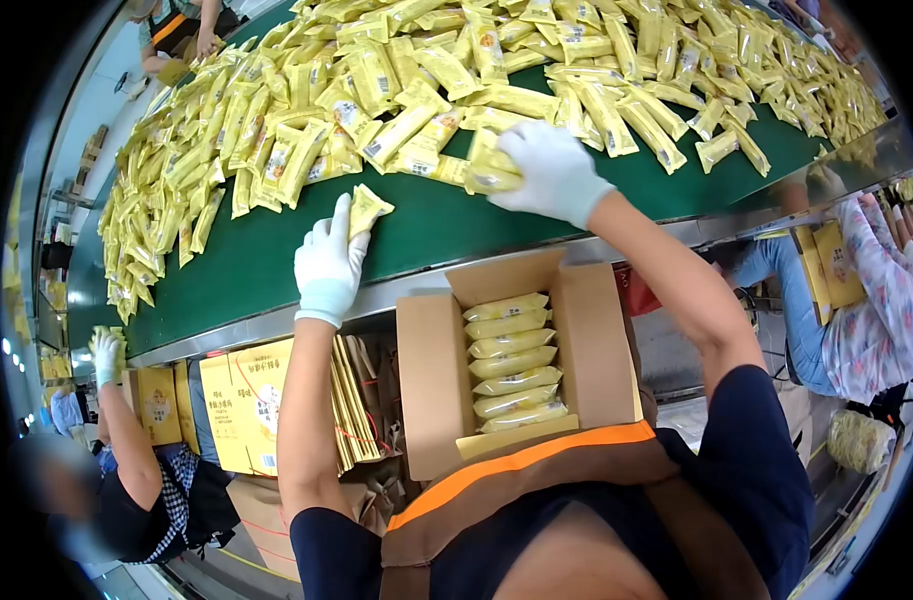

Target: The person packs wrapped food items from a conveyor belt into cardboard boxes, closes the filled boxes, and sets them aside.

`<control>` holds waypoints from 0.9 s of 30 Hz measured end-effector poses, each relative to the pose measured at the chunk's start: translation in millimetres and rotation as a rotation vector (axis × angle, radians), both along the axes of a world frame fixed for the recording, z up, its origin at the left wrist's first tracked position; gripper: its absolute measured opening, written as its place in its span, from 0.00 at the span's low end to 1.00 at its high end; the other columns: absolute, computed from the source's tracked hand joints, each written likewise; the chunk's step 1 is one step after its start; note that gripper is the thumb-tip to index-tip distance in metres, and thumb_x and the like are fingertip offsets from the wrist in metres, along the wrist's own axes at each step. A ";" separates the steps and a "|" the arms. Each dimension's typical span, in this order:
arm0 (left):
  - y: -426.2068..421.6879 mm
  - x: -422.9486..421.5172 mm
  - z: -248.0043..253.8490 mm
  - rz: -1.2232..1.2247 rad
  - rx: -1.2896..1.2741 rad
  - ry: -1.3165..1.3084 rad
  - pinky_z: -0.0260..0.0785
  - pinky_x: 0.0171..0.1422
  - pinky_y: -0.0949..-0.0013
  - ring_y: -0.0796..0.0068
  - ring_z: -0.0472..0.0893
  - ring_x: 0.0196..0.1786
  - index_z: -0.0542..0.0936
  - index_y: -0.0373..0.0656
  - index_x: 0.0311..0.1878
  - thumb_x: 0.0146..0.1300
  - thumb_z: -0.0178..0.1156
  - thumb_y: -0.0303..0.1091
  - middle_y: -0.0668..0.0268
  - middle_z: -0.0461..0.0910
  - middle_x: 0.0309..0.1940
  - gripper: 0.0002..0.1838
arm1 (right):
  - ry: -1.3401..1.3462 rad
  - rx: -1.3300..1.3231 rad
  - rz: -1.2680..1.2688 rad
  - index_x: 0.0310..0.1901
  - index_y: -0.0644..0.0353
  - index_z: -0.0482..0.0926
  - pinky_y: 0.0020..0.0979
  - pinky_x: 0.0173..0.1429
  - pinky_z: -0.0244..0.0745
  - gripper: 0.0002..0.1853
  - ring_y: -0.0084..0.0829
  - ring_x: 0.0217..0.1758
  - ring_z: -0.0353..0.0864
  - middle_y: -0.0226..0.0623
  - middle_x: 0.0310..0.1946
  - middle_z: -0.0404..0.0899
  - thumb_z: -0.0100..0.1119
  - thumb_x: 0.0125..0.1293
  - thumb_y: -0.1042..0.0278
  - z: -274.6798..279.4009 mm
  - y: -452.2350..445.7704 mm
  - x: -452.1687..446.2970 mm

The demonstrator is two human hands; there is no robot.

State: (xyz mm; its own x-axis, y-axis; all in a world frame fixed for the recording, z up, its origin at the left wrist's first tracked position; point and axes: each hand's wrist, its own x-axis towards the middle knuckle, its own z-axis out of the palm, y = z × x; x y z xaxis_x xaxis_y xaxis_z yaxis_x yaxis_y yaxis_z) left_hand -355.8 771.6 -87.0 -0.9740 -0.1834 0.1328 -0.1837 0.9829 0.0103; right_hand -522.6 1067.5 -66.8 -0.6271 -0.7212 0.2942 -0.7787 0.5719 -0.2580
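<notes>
Many yellow snack packets [376, 70] lie heaped on a green conveyor belt [416, 225]. My left hand [328, 262], in a white glove, is closed on one yellow packet [367, 209] near the belt's front edge. To the right, my gloved right hand [551, 172] grips yellow packaging [491, 165] at the edge of the heap; how many packets it has is hard to tell. Below the belt, an open cardboard box [426, 385] stands between my arms, with a row of several yellow packets [513, 356] inside.
Flattened printed cartons [251, 405] stand left of the open box. A metal rail [376, 297] edges the belt. A co-worker [136, 480] reaches to the belt at the left, another [176, 35] is at the far left, and a person in a floral top [871, 310] is at the right.
</notes>
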 end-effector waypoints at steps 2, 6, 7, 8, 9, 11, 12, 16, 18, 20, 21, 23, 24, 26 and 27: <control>-5.1 5.1 -5.4 -0.043 0.052 0.034 0.72 0.54 0.55 0.53 0.77 0.52 0.66 0.49 0.73 0.66 0.59 0.55 0.57 0.77 0.51 0.36 | 0.039 0.109 0.033 0.48 0.55 0.77 0.42 0.56 0.71 0.29 0.42 0.52 0.76 0.39 0.45 0.77 0.71 0.48 0.45 16.1 28.6 16.5; -10.7 -4.3 4.0 0.028 0.214 -0.134 0.71 0.59 0.57 0.52 0.76 0.56 0.68 0.46 0.72 0.60 0.65 0.55 0.55 0.76 0.54 0.40 | -0.086 0.201 -0.012 0.60 0.54 0.73 0.40 0.55 0.70 0.38 0.41 0.53 0.76 0.40 0.48 0.78 0.69 0.50 0.42 7.4 63.3 23.5; -11.9 -7.2 6.1 0.050 0.237 -0.177 0.71 0.59 0.57 0.52 0.77 0.56 0.68 0.46 0.72 0.58 0.67 0.55 0.55 0.77 0.53 0.42 | -0.142 0.256 -0.038 0.68 0.55 0.67 0.41 0.57 0.69 0.45 0.42 0.54 0.76 0.42 0.50 0.78 0.67 0.50 0.40 8.2 65.5 20.3; -10.9 -5.6 8.4 0.060 0.232 -0.196 0.72 0.58 0.57 0.53 0.78 0.55 0.68 0.47 0.72 0.56 0.69 0.55 0.55 0.77 0.53 0.43 | -0.117 0.297 -0.048 0.69 0.54 0.66 0.41 0.57 0.70 0.46 0.42 0.54 0.76 0.42 0.49 0.78 0.67 0.50 0.39 6.9 67.0 21.1; -4.1 -5.2 15.1 0.065 0.224 -0.211 0.72 0.57 0.57 0.53 0.78 0.54 0.68 0.47 0.71 0.54 0.70 0.55 0.55 0.78 0.52 0.44 | -0.089 0.336 -0.063 0.70 0.53 0.65 0.41 0.57 0.70 0.48 0.42 0.53 0.76 0.43 0.48 0.78 0.67 0.50 0.37 7.1 68.5 22.8; 5.2 -5.6 21.8 0.029 0.245 -0.185 0.74 0.55 0.56 0.53 0.81 0.51 0.69 0.49 0.71 0.47 0.74 0.54 0.56 0.79 0.49 0.46 | -0.096 0.393 -0.073 0.70 0.53 0.66 0.41 0.57 0.71 0.48 0.44 0.52 0.76 0.43 0.46 0.77 0.69 0.49 0.38 14.5 75.8 29.6; 9.6 -11.9 25.6 -0.064 0.339 -0.174 0.73 0.56 0.56 0.53 0.80 0.52 0.70 0.49 0.70 0.47 0.74 0.53 0.57 0.80 0.49 0.46 | -0.098 0.427 -0.079 0.70 0.52 0.66 0.41 0.57 0.71 0.48 0.44 0.52 0.76 0.43 0.45 0.77 0.69 0.49 0.39 16.5 78.8 31.5; 48.3 -70.1 42.5 -0.464 0.323 -0.144 0.62 0.67 0.58 0.53 0.76 0.54 0.72 0.48 0.68 0.45 0.71 0.59 0.57 0.79 0.48 0.46 | -0.099 0.375 -0.014 0.69 0.55 0.68 0.41 0.53 0.73 0.49 0.44 0.50 0.77 0.42 0.44 0.77 0.71 0.46 0.37 7.1 85.6 26.7; 53.5 -112.1 39.0 -0.529 0.195 -0.225 0.56 0.71 0.56 0.52 0.75 0.56 0.72 0.49 0.68 0.46 0.70 0.60 0.57 0.79 0.50 0.46 | -0.134 0.325 -0.047 0.69 0.57 0.67 0.40 0.55 0.73 0.50 0.43 0.52 0.77 0.43 0.45 0.78 0.70 0.47 0.35 1.2 88.7 25.6; 46.6 -135.4 34.4 -0.515 0.226 -0.308 0.54 0.71 0.56 0.53 0.75 0.60 0.71 0.51 0.70 0.45 0.70 0.61 0.55 0.79 0.54 0.47 | -0.187 0.291 -0.110 0.65 0.61 0.70 0.39 0.59 0.73 0.50 0.43 0.54 0.78 0.44 0.47 0.78 0.70 0.44 0.36 5.6 89.9 27.5; 47.1 -139.5 40.4 -0.516 0.203 -0.386 0.54 0.71 0.57 0.53 0.75 0.61 0.71 0.50 0.70 0.45 0.70 0.61 0.55 0.79 0.55 0.48 | -0.215 0.318 -0.115 0.63 0.61 0.71 0.39 0.59 0.73 0.49 0.43 0.54 0.78 0.45 0.48 0.79 0.70 0.43 0.36 9.0 91.1 25.1; 56.3 -134.4 56.1 -0.499 0.137 -0.470 0.55 0.71 0.57 0.53 0.75 0.61 0.71 0.51 0.70 0.44 0.70 0.62 0.55 0.79 0.56 0.49 | -0.288 0.366 -0.100 0.60 0.61 0.74 0.38 0.59 0.73 0.47 0.44 0.54 0.78 0.46 0.48 0.79 0.71 0.41 0.36 15.0 88.4 19.4; 58.2 -129.4 60.8 -0.484 0.101 -0.509 0.56 0.71 0.57 0.53 0.75 0.61 0.71 0.51 0.71 0.44 0.70 0.62 0.55 0.79 0.56 0.49 | -0.379 0.385 -0.070 0.55 0.62 0.77 0.38 0.62 0.73 0.44 0.45 0.57 0.78 0.47 0.50 0.79 0.71 0.41 0.34 20.7 86.8 12.2; 59.0 -102.8 44.7 -0.491 0.091 -0.344 0.64 0.67 0.59 0.53 0.74 0.57 0.71 0.52 0.70 0.43 0.71 0.61 0.59 0.79 0.51 0.49 | -0.665 0.262 -0.072 0.56 0.63 0.77 0.38 0.64 0.72 0.46 0.45 0.59 0.78 0.49 0.54 0.79 0.70 0.42 0.32 47.4 74.4 -3.8; 65.0 -93.5 40.8 -0.456 0.079 -0.316 0.67 0.65 0.59 0.53 0.73 0.56 0.72 0.52 0.70 0.43 0.72 0.60 0.60 0.79 0.49 0.49 | -0.811 0.199 -0.072 0.57 0.64 0.77 0.38 0.65 0.71 0.47 0.45 0.60 0.78 0.51 0.56 0.78 0.70 0.43 0.31 54.0 65.0 -11.9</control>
